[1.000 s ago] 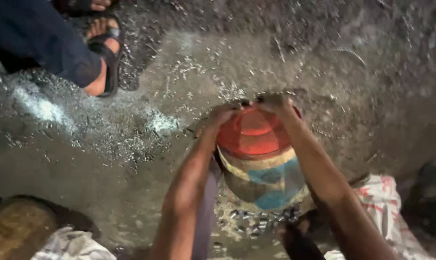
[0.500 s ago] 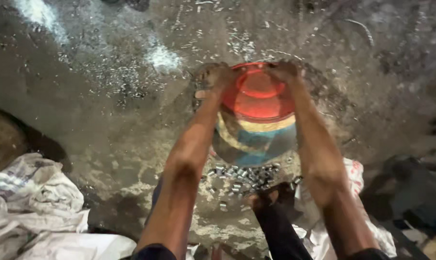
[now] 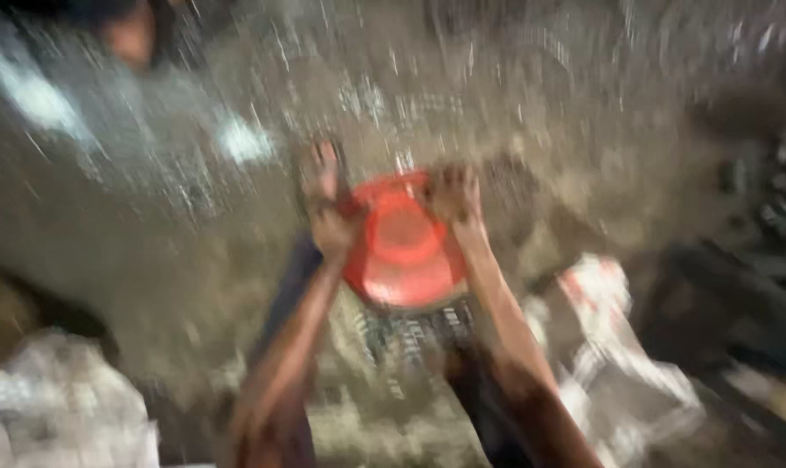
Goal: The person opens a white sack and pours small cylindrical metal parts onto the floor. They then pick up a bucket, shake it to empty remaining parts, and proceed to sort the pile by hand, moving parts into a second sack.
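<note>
The picture is heavily blurred by motion. A round red bowl-like container (image 3: pixel 406 243) is held out in front of me over a wet grey floor (image 3: pixel 193 234) strewn with pale flecks. My left hand (image 3: pixel 328 208) grips its left rim. My right hand (image 3: pixel 453 195) grips the upper right rim. Both forearms reach up from the bottom of the view. The red face of the container is turned toward me, and what is inside cannot be made out.
Crumpled white cloth or sacking lies at bottom left (image 3: pixel 55 407) and at lower right, with red marks (image 3: pixel 618 347). Dark objects sit at the right edge (image 3: pixel 748 303). Part of another person's foot shows at top left (image 3: pixel 133 35).
The container has tipped so its red face now fills the view and its striped side is no longer seen. The view has swung and blurred; both hands keep their grip.
</note>
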